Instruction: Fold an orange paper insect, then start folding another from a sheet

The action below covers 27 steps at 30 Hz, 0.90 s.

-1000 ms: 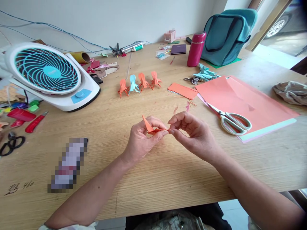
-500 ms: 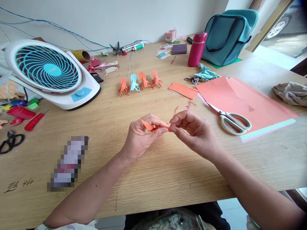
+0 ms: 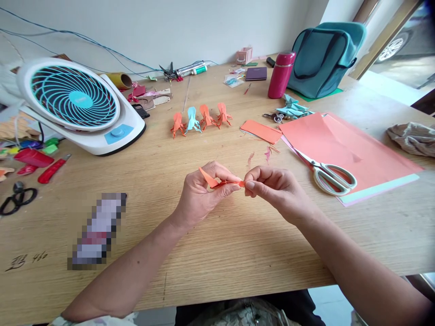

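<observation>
My left hand (image 3: 200, 194) pinches a small folded orange paper piece (image 3: 217, 181) just above the wooden table (image 3: 238, 253). My right hand (image 3: 277, 192) pinches the right tip of the same piece between thumb and forefinger. Both hands are closed on it, near the table's middle. Beyond them stands a row of finished folded paper figures (image 3: 200, 118), three orange and one light blue.
White-handled scissors (image 3: 328, 172) lie on orange paper sheets (image 3: 343, 145) at the right. A white and teal fan (image 3: 79, 106) stands at the left, with a red cutter (image 3: 50, 168) and black scissors (image 3: 15, 201). A pink flask (image 3: 281, 74) and teal bag (image 3: 322, 56) stand behind.
The right hand's fingers have curled in tighter on the paper tip, and the piece has tilted flatter. The view has shifted slightly; the hands stay in the same spot.
</observation>
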{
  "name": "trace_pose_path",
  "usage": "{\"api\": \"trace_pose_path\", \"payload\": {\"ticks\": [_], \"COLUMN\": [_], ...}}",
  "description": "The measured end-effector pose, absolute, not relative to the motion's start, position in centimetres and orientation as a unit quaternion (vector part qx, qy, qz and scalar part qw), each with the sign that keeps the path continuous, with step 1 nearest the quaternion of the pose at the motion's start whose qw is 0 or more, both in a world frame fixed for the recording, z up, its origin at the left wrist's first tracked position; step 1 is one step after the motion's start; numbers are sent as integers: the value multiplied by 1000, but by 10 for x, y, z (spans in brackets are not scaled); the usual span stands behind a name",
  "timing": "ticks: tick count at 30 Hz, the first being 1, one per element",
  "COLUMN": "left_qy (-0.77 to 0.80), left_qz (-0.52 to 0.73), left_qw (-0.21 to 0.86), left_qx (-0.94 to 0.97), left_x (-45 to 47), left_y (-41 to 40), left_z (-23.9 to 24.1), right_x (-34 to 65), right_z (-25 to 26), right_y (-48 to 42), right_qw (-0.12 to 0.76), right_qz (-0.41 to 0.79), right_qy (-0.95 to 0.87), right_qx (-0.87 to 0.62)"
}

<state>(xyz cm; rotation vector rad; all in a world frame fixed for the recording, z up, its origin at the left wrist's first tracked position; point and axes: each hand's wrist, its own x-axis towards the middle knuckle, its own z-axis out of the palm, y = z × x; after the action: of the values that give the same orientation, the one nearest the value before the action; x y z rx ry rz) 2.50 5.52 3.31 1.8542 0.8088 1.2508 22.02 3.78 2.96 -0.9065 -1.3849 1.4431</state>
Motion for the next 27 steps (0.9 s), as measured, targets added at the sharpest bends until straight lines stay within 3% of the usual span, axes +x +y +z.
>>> {"api": "trace_pose_path", "payload": {"ticks": [27], "left_qy": [304], "left_qz": [515], "left_qw": [329], "left_qx": [731], "left_x": [25], "left_y": [55], "left_z": [31], "right_x": [218], "right_z": [20], "right_y": [37], "right_qw": [467], "right_qz": [639], "right_qy": [-518], "right_qx": [-326]}}
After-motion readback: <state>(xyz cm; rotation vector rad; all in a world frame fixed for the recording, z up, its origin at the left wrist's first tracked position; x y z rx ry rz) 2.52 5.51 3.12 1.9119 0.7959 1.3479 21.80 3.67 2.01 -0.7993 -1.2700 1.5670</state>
